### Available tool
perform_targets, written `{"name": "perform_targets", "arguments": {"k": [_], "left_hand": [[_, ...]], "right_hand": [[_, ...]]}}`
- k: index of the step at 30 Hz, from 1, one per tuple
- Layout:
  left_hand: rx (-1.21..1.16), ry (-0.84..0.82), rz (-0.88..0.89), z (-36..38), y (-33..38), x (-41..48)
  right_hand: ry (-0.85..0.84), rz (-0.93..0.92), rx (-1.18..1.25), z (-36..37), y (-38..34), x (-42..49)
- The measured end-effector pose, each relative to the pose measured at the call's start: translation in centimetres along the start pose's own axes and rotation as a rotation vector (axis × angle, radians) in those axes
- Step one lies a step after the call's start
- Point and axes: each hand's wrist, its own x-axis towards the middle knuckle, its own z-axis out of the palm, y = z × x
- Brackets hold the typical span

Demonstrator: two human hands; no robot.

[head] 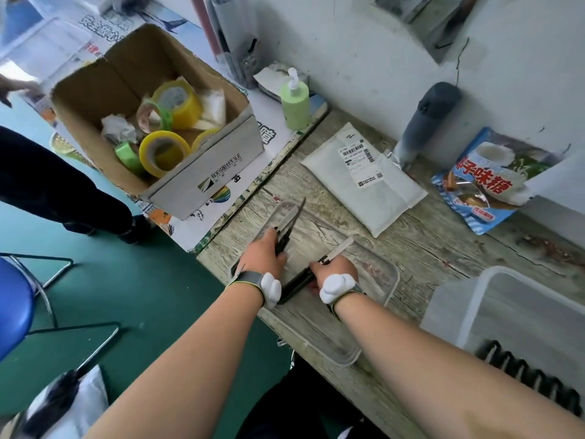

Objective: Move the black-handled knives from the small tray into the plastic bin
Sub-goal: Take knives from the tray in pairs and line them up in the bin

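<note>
A shallow clear tray (391,274) lies on the wooden table in front of me. My left hand (264,256) grips black-handled knives (289,221) by their handles, blades pointing away over the tray's far left corner. My right hand (335,267) is closed on another black-handled knife (343,245) whose pale blade points up and right. More black handles (296,285) lie in the tray between my wrists. The translucent plastic bin (481,299) stands at the right, near the table's front edge.
An open cardboard box (202,172) with tape rolls sits at the left. Behind the tray are a white parcel (364,179), a green pump bottle (295,103), a grey bottle (424,122) and a blue snack bag (484,188). Another person's legs (57,185) stand at left, near a blue chair (12,308).
</note>
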Motion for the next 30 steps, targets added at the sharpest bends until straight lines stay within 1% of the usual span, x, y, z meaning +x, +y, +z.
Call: {"name": "perform_targets", "arguments": {"k": [4, 7, 8, 10, 12, 14, 17, 19, 21, 24, 27, 30], "left_hand": [[-0.139, 0.072, -0.019, -1.0, 2.0, -1.2], [-0.297, 0.042, -0.047, -2.2, 4.2, -2.5], [-0.384, 0.022, -0.061, -2.5, 5.2, -3.0], [-0.670, -0.018, -0.132, -2.7, 6.4, -3.4], [-0.934, -0.055, -0.175, -2.9, 8.2, -4.1], [-1.097, -0.064, -0.173, -3.5, 10.4, -5.0], [-1.271, -0.087, -0.198, -4.4, 13.5, -6.3], [-1.289, -0.112, -0.198, -4.2, 14.8, -7.0], [-1.265, -0.155, -0.169, -4.0, 17.6, -8.7], [-1.253, -0.197, -0.149, -3.7, 20.5, -9.9], [-1.233, -0.240, -0.105, -3.1, 23.2, -10.8], [-1.188, -0.299, -0.056, -2.1, 26.5, -12.7]], "right_hand": [[-0.057, 0.040, 0.341, -0.9, 3.1, 2.1], [-0.098, 0.002, 0.535, -4.8, 2.2, -1.2], [-0.120, -0.009, 0.625, -6.2, 2.2, -2.2], [-0.152, -0.021, 0.809, -8.1, 1.7, -3.1], [-0.117, -0.040, 0.974, -10.5, 1.6, -4.5], [-0.083, -0.083, 1.091, -13.3, 1.6, -6.1], [-0.110, -0.111, 1.227, -17.2, 2.6, -8.0], [-0.111, -0.141, 1.262, -18.8, 3.3, -8.8], [-0.071, -0.198, 1.173, -21.4, 4.9, -10.3], [-0.090, -0.193, 1.082, -23.6, 6.4, -11.9], [-0.070, -0.164, 1.104, -25.2, 8.2, -12.9], [-0.001, -0.176, 1.147, -27.1, 11.1, -13.9]]}}
